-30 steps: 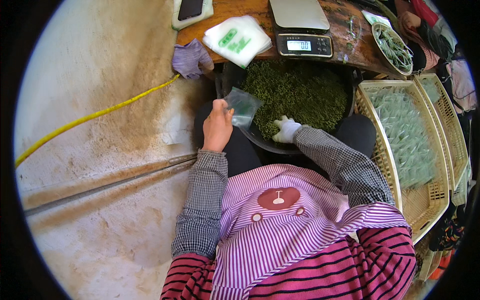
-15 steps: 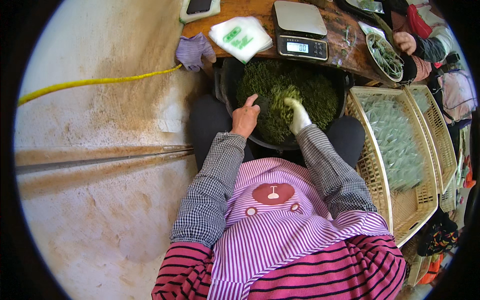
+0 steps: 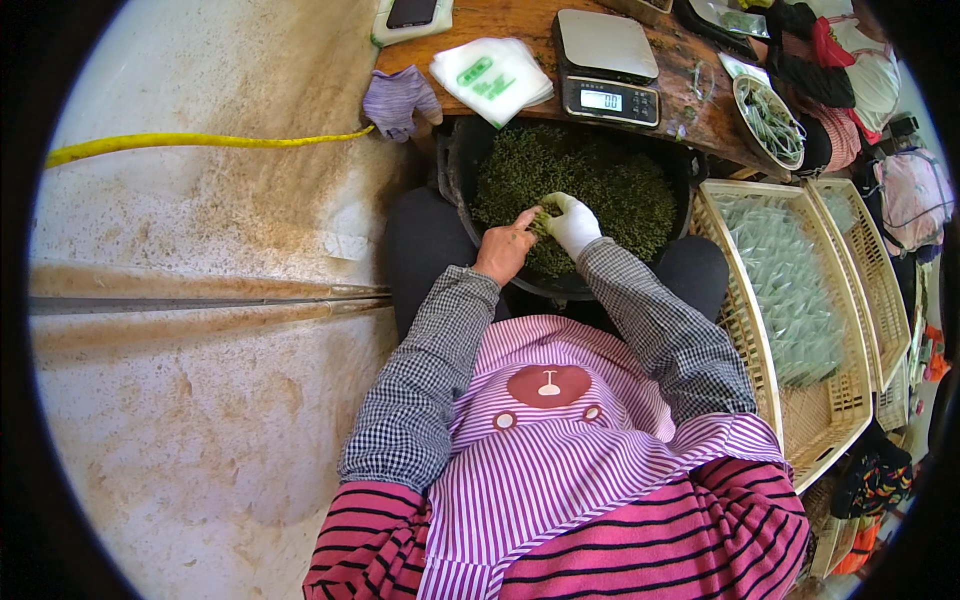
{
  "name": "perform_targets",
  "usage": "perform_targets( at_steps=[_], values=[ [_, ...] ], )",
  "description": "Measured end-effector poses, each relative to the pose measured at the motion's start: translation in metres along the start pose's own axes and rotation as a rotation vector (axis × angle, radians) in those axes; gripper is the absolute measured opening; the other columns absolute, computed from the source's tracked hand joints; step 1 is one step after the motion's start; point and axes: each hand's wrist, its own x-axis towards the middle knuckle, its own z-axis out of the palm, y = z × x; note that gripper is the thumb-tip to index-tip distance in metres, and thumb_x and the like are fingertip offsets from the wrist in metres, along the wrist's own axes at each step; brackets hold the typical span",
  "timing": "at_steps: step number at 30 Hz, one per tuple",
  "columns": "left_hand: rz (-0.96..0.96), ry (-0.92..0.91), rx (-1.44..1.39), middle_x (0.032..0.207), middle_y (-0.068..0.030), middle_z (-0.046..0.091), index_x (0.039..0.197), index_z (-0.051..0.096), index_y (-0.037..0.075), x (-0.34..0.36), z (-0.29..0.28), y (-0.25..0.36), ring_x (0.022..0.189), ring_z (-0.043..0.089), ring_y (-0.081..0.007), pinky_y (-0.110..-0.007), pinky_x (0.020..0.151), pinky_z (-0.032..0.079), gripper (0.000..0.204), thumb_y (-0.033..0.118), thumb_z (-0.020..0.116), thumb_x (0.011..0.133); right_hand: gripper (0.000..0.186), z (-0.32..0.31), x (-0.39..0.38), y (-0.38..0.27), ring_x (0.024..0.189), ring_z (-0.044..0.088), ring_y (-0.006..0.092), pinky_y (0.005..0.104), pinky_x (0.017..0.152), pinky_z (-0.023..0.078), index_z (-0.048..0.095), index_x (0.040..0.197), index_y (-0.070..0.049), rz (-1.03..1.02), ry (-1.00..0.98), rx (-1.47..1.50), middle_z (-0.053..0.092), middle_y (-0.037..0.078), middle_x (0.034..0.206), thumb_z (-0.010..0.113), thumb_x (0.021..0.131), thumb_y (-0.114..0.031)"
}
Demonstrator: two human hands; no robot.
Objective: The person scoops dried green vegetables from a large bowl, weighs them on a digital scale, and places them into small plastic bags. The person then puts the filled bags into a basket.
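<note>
A black tub (image 3: pixel 462 205) stands between my knees, filled with small dark green sprigs (image 3: pixel 630 195). My bare left hand (image 3: pixel 503 252) is over its near part, fingers drawn together and the index finger reaching to the right hand's fingertips. What lies within its curled fingers is hidden. My right hand (image 3: pixel 575 224), in a white glove with green-stained fingertips, pinches a small bit of the sprigs just above the heap. The fingertips of both hands meet there.
On the wooden table (image 3: pixel 520 25) are a digital scale (image 3: pixel 607 75), a stack of plastic bags (image 3: pixel 492 80), a purple glove (image 3: pixel 400 100), a phone (image 3: pixel 412 12) and a bowl of green stalks (image 3: pixel 770 120). Right of me, a cream crate (image 3: pixel 745 300) holds filled clear bags. A yellow hose (image 3: pixel 210 140) runs leftward.
My right hand has moved left to meet my left hand, and the larger clump it held no longer shows. The other person's hand near the bowl has gone from view.
</note>
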Motion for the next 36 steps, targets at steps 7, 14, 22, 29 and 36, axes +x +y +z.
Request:
perform_targets(
  at_steps=[7, 14, 22, 29, 36],
  values=[
    [0.096, -0.056, -0.069, 0.129, -0.0113, 0.053, 0.076, 0.058, 0.001, 0.005, -0.015, 0.009, 0.078, 0.065, -0.0291, -0.040, 0.066, 0.054, 0.005, -0.001, 0.062, 0.073, 0.045, -0.015, 0.006, 0.026, 0.121, 0.048, 0.0310, 0.0526, 0.102, 0.034, 0.058, 0.125, -0.017, -0.164, -0.165, -0.115, 0.054, 0.014, 0.126, 0.061, 0.080, -0.018],
    [0.093, 0.031, -0.230, 0.113, -0.0156, 0.061, 0.088, 0.059, 0.001, 0.005, -0.017, 0.006, 0.079, 0.063, -0.0296, -0.039, 0.067, 0.054, 0.009, 0.003, 0.060, 0.079, 0.056, -0.041, -0.014, 0.011, 0.123, 0.048, 0.0287, 0.0493, 0.098, 0.041, 0.048, 0.136, -0.015, 0.257, -0.442, 0.289, 0.050, 0.011, 0.136, 0.063, 0.087, -0.040],
    [0.305, -0.088, -0.240, 0.090, -0.0132, 0.062, 0.104, 0.056, 0.001, 0.002, -0.024, 0.015, 0.073, 0.063, -0.0265, -0.035, 0.064, 0.054, 0.021, 0.004, 0.057, 0.083, 0.022, -0.012, -0.030, -0.002, 0.087, 0.063, 0.0309, 0.0371, 0.079, 0.049, 0.067, 0.097, -0.009, -0.087, -0.013, -0.558, 0.065, 0.016, 0.090, 0.065, 0.077, -0.019],
    [0.361, 0.113, -0.198, 0.098, -0.0071, 0.063, 0.092, 0.061, 0.003, 0.005, -0.017, 0.006, 0.076, 0.063, -0.0226, -0.034, 0.063, 0.054, 0.012, 0.007, 0.059, 0.081, 0.067, -0.060, -0.023, 0.012, 0.116, 0.051, 0.0329, 0.0477, 0.095, 0.043, 0.039, 0.141, -0.011, 0.313, -0.573, 0.315, 0.042, 0.016, 0.141, 0.059, 0.088, -0.047],
    [0.541, 0.064, -0.136, 0.095, -0.0065, 0.061, 0.088, 0.060, 0.004, 0.004, -0.026, 0.010, 0.072, 0.063, -0.0212, -0.034, 0.060, 0.053, 0.016, 0.005, 0.061, 0.072, 0.047, -0.018, -0.034, -0.016, 0.084, 0.066, 0.0245, 0.0362, 0.076, 0.050, 0.066, 0.110, -0.008, 0.099, -0.007, -0.562, 0.068, 0.013, 0.095, 0.070, 0.076, -0.040]
  ],
)
